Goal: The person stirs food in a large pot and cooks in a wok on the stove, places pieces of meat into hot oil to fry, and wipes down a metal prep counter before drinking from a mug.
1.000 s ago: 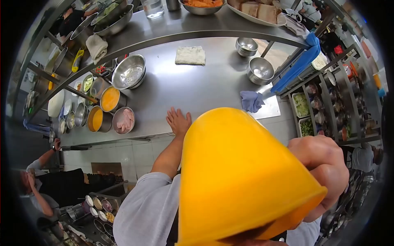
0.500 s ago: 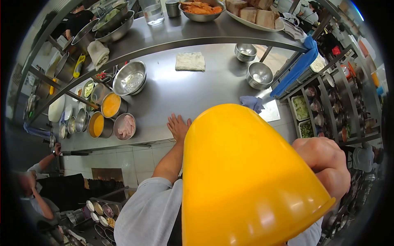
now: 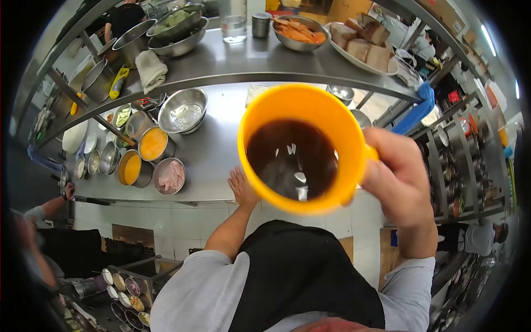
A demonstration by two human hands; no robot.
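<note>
My right hand grips the handle of a yellow mug, held up close to the camera. Dark brown liquid with bright reflections shows inside it. My left hand rests with fingers spread on the steel worktable, near its front edge. Left of that hand stands a metal bowl of pale raw meat. Behind it are two pots of orange-yellow liquid, one of them a pot and the other a smaller-looking pot. The mug hides part of the table, including most of a folded cloth.
Above the table runs a steel shelf with a bowl of orange slices, a plate of meat blocks and a water container. Empty-looking metal bowls sit at the table's left. Another person's arm is at far left.
The mug has gone from tipped up, its outside filling the view, to lowered and more level, so its liquid shows. My left hand stays on the table. The view has shifted.
</note>
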